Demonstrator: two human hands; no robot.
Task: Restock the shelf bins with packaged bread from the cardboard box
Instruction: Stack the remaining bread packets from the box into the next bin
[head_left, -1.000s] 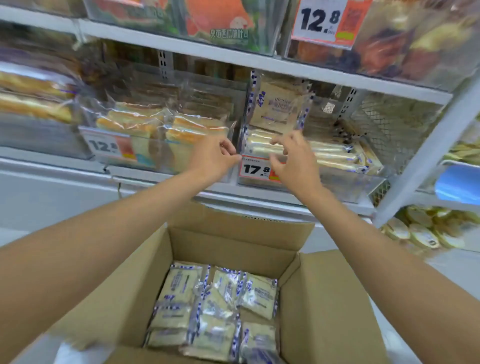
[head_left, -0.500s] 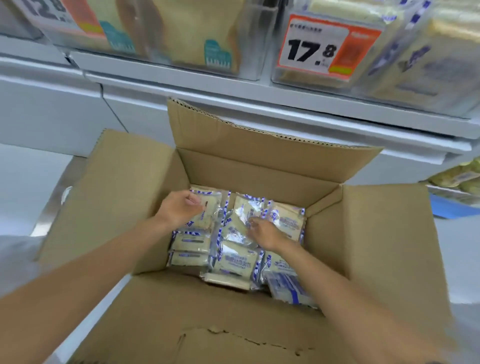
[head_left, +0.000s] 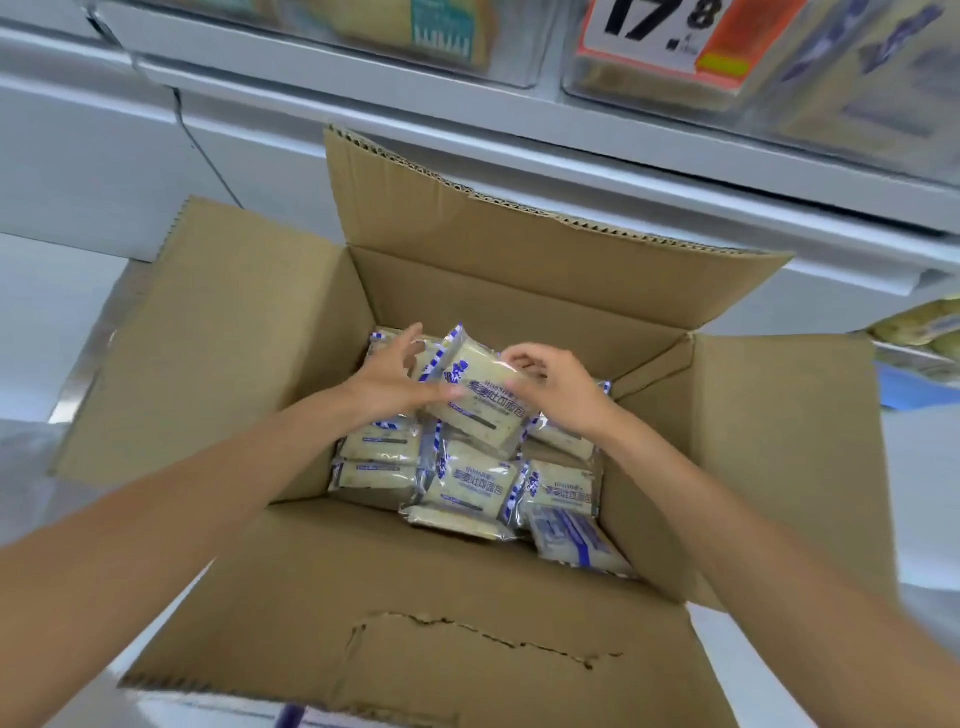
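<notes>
An open cardboard box (head_left: 270, 332) sits below me with several clear blue-and-white bread packets (head_left: 475, 486) stacked inside. One bread packet (head_left: 480, 397) is lifted and tilted above the others. My left hand (head_left: 392, 379) grips its left side with thumb and fingers. My right hand (head_left: 558, 384) pinches its right edge. At the top of the view is the shelf bin (head_left: 779, 88) with the 17.8 price tag, holding the same kind of packets.
A second clear bin (head_left: 426, 47) with packaged bread stands on the shelf to the left. The white shelf edge (head_left: 519, 135) runs just beyond the box's raised back flap (head_left: 519, 228). Yellowish packaged goods (head_left: 919, 327) lie on a lower shelf at far right.
My hands left the shelf bin and dropped into the box. They have since closed round one packet and raised it off the stack.
</notes>
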